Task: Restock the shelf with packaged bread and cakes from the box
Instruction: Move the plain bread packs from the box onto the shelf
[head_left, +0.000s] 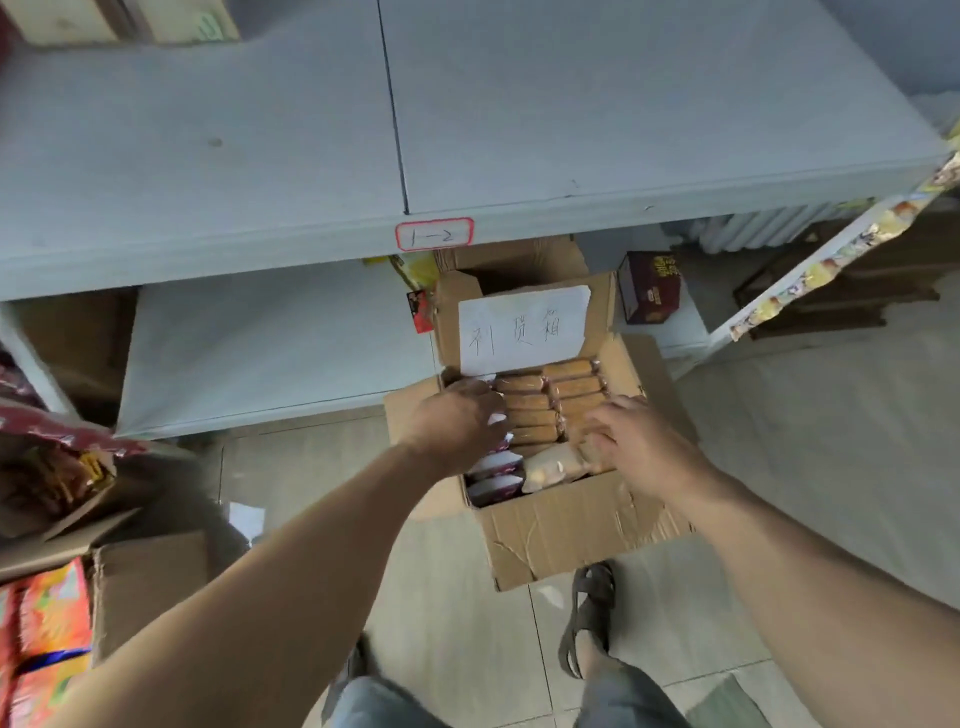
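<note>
An open cardboard box (566, 525) stands on the floor below the shelf, with a handwritten paper label on its back flap. Rows of brown packaged cakes (569, 387) fill the far part; white and red packets (496, 486) line its left side, and a pale bread pack (550, 470) lies at the front. My left hand (457, 421) reaches into the box's left side, fingers curled down over the packets there. My right hand (634, 441) hovers over the right rows with fingers spread. The grey shelf (208, 156) above is bare.
The shelf edge carries a "1-2" tag (434, 235). A lower shelf board (270, 353) lies left of the box. A dark red carton (652, 293) sits behind it. Snack packs and boxes (47, 623) crowd the left. My sandalled foot (589, 618) stands by the box.
</note>
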